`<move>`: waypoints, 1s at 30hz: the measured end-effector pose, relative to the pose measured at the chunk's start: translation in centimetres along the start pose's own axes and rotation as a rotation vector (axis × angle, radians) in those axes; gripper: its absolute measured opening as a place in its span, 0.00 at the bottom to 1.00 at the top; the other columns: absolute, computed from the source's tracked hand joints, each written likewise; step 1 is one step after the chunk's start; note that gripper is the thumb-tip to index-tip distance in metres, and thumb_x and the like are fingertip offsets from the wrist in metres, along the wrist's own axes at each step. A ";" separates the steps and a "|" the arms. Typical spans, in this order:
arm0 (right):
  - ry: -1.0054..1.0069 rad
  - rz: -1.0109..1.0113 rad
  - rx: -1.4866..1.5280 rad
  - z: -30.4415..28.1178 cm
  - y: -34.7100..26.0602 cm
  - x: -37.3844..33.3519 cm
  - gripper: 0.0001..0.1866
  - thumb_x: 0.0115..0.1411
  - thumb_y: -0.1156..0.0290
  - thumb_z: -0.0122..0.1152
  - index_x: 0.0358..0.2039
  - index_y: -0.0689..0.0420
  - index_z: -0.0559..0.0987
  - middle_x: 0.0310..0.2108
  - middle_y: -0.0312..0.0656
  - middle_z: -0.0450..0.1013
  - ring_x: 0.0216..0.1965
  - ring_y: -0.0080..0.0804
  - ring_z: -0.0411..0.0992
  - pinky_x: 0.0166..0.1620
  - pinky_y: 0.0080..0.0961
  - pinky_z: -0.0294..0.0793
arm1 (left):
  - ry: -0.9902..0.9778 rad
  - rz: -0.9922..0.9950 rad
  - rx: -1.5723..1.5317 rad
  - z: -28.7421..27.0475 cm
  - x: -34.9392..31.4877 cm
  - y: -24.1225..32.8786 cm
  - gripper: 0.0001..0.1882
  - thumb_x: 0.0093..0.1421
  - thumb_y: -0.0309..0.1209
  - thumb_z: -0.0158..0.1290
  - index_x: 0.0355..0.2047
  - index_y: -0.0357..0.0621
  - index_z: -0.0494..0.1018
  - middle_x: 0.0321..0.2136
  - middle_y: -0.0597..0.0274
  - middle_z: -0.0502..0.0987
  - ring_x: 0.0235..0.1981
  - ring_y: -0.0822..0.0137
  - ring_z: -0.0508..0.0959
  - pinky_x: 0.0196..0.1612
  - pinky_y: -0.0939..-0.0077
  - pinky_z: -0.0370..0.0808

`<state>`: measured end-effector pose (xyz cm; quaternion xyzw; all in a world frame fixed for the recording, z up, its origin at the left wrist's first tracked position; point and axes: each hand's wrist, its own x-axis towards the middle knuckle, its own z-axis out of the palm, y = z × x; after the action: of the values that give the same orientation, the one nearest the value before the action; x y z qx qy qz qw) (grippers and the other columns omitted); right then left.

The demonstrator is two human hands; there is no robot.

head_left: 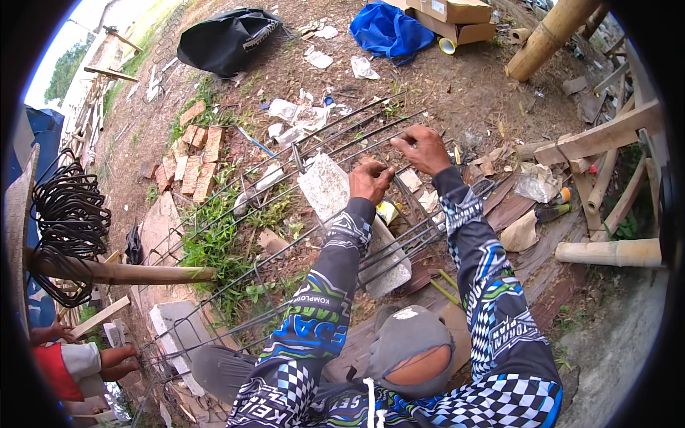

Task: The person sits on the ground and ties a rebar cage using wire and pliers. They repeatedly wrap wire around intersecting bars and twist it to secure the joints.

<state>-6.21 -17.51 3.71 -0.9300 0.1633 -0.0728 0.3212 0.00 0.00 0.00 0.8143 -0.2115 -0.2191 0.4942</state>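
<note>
A long cage of thin dark steel rebars (282, 246) stretches diagonally in front of me, resting by a pale rough block (325, 187). Over the cage, my left hand (369, 182) is closed, thumb and fingers drawn together just above the bars near the block. Slightly farther and to the right, my right hand (426, 151) is closed too, its fingers pinched beyond the cage's right end. Anything thin held in either pinch is too small to make out. A second pale block (386, 274) lies under the near bars, close to my knee (417, 349).
Bent steel stirrups (68, 207) hang on a bamboo pole (143, 271) at left, above another person's legs (118, 360). Bricks (196, 167) lie beyond the cage. A black bag (227, 39), a blue bag (391, 32) and cardboard boxes (457, 18) lie far off. Timber (599, 132) stands right.
</note>
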 end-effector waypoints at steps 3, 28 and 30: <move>0.019 -0.053 0.101 -1.2 1.5 -6.1 0.18 0.59 0.57 0.60 0.43 0.56 0.80 0.28 0.44 0.78 0.31 0.43 0.77 0.40 0.36 0.75 | -0.052 -0.045 0.002 1.2 -0.1 1.6 0.12 0.58 0.33 0.60 0.35 0.34 0.81 0.25 0.57 0.83 0.24 0.71 0.82 0.29 0.78 0.78; -0.176 -0.523 -0.276 -2.8 2.8 -3.1 0.08 0.55 0.62 0.61 0.35 0.48 0.81 0.28 0.43 0.74 0.38 0.42 0.74 0.48 0.42 0.66 | 0.049 0.088 -0.024 2.1 0.7 -1.5 0.13 0.58 0.34 0.59 0.35 0.34 0.81 0.22 0.60 0.82 0.19 0.74 0.77 0.24 0.78 0.75; -0.272 -0.384 -0.327 -2.8 2.2 -1.4 0.09 0.55 0.63 0.59 0.29 0.53 0.81 0.25 0.42 0.75 0.32 0.42 0.75 0.45 0.41 0.70 | 0.052 0.093 0.003 1.6 0.3 -1.4 0.12 0.58 0.33 0.59 0.36 0.36 0.81 0.23 0.59 0.82 0.20 0.74 0.78 0.25 0.77 0.75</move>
<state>-8.76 -20.28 4.48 -0.9845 -0.0507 0.0203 0.1664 -0.50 -0.72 -1.94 0.8098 -0.2365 -0.1742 0.5080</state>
